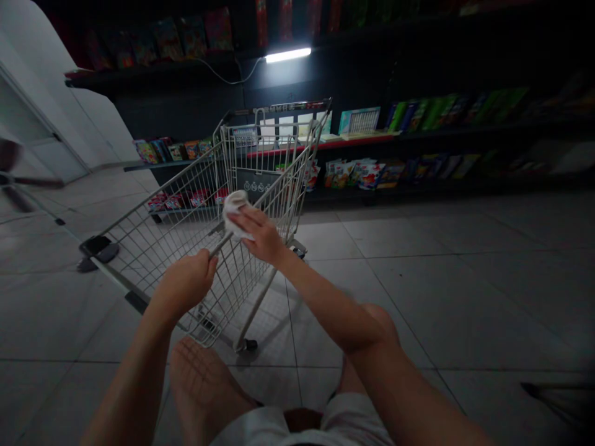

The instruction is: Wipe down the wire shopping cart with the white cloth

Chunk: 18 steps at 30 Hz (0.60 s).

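Note:
A wire shopping cart (171, 186) stands before me, its near side rail running under both my hands. My left hand (188, 282) is closed around that top rail, close to the near corner. Farther along the same rail, my right hand (260, 232) presses a white cloth (236, 207) around the bar, fingers bent over it. The cart's grey seat panel (253, 181) with small printed marks is beyond the cloth. A caster (250, 344) of the cart shows below, near my knee.
Dark store shelves (367, 139) with packaged goods line the back, lit by a tube light (288, 56). At the left are a fan-like object (12, 170) and a dark shoe or base (97, 254). Grey floor tiles (395, 291) lie to the right.

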### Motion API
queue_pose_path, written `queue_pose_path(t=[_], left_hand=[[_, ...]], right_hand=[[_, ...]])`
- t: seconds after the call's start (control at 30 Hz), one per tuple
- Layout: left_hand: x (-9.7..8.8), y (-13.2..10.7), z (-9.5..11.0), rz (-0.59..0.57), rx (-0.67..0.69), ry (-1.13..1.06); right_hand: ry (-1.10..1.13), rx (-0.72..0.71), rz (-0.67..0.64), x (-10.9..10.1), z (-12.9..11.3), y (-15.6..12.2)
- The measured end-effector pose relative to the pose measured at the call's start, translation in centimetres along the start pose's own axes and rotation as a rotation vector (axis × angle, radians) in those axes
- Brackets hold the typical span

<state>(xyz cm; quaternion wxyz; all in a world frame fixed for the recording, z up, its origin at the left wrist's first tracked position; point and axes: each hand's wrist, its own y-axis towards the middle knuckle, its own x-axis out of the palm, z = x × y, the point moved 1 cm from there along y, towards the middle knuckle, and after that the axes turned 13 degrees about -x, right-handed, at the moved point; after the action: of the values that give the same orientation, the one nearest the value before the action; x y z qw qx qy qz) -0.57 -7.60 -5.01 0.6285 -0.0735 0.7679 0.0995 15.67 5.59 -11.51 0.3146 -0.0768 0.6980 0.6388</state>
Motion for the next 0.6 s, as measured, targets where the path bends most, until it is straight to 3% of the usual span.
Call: queue_pose_path(t=[0.07,0.1,0.2,0.3,0.47,0.6], left_hand=[[0.0,-0.1,0.0,0.009,-0.001,0.003],[0.0,-0.2,0.0,0.017,-0.003,0.005],[0.0,-0.4,0.1,0.072,-0.029,0.032],[0.0,-0.5,0.2,0.117,-0.075,0.075],[-0.2,-0.6,-0.7,0.116,-0.087,0.123],[0.0,-0.8,-3.3,0.122,-0.102,0.166]], right_hand=[[0.018,-0.19,-0.201,-0.8,1.8,2.3],[0.006,-0.215,-0.255,-1.2,3.0,2.9],[-0.06,-0.111,-0.299,-2.2,6.5,3.9],[-0.092,-0.032,-0.358,-3.0,8.2,4.5],[-0.139,0.011,-0.465,-3.2,6.8,5.8],[-0.151,-0.003,-0.497,-3.0,4.6,6.5]])
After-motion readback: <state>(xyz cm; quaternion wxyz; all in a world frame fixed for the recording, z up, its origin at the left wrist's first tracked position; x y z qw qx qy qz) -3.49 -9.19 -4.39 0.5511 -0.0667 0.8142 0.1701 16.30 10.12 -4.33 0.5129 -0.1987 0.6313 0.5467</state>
